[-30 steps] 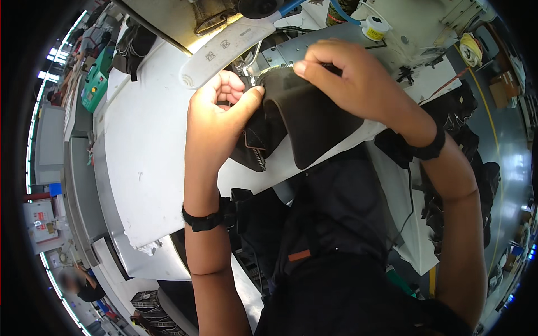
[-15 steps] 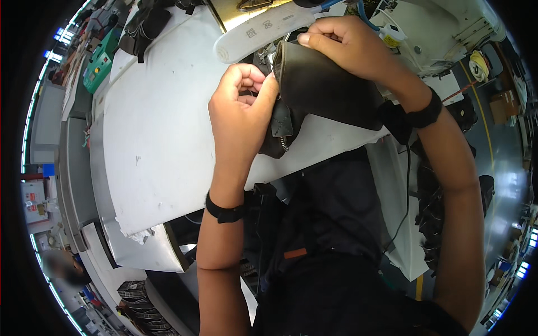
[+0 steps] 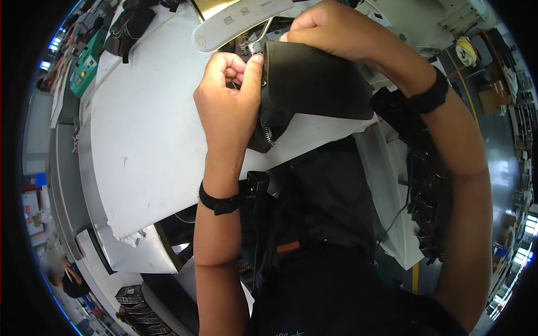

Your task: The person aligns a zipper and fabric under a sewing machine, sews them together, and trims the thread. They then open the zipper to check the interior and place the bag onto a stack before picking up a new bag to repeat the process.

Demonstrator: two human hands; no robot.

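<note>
A dark, stiff bag-like piece [image 3: 319, 84] with a zipper [image 3: 268, 136] along its lower left part lies under the metal foot [image 3: 255, 45] of a sewing machine. My left hand [image 3: 228, 89] is closed, thumb and forefinger pinching the piece's left edge close beside the foot. At the top edge of the piece, my right hand [image 3: 330, 31] is bent over it with curled fingers. The right fingertips are partly hidden, but they appear to grip that edge.
A long pale lamp-like bar [image 3: 241, 22] hangs over the work, left of the right hand. The white tabletop [image 3: 151, 129] extends leftward. Dark bag-like items [image 3: 131, 25] lie at its far left, near a green machine [image 3: 87, 67]. Dark pieces [image 3: 428, 207] hang beneath my right arm.
The whole view has shifted, moving the scene slightly left and up. My right fingers have curled further over the top edge. A flat tag near the zipper is now less visible.
</note>
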